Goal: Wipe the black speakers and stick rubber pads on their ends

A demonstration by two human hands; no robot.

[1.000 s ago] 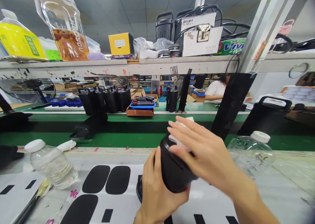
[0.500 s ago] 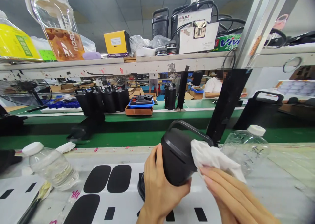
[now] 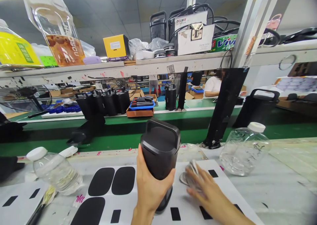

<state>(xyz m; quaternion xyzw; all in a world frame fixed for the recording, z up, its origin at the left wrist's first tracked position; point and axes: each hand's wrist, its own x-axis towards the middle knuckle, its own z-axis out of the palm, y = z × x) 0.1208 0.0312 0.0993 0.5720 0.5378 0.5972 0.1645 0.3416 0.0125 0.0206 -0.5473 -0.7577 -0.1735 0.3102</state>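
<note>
A black housing with a carry handle on top (image 3: pixel 159 152) stands close in front of me, tilted slightly. My left hand (image 3: pixel 155 185) is closed around its near side, thumb on the right and fingers on the left. Right of it, my right hand (image 3: pixel 205 188) is low over the white sheet (image 3: pixel 183 195), smeared by motion. Under its fingertips is a round greyish thing (image 3: pixel 189 177), too blurred to name; whether the fingers grip it I cannot tell. Black rounded patches (image 3: pixel 101 181) and small black rectangles lie on the sheet.
Clear plastic bottles with white caps stand at left (image 3: pixel 55 170) and right (image 3: pixel 244 149). A brush (image 3: pixel 41 208) lies at the left. Beyond is a green conveyor (image 3: pixel 119 127) with several black housings (image 3: pixel 109 101). A loaded shelf (image 3: pixel 148 65) spans overhead. A person (image 3: pixel 212 86) sits across.
My right hand has left the housing's side and dropped to the sheet; the white cloth it held no longer shows clearly. My left hand has turned the housing more upright, handle toward me.
</note>
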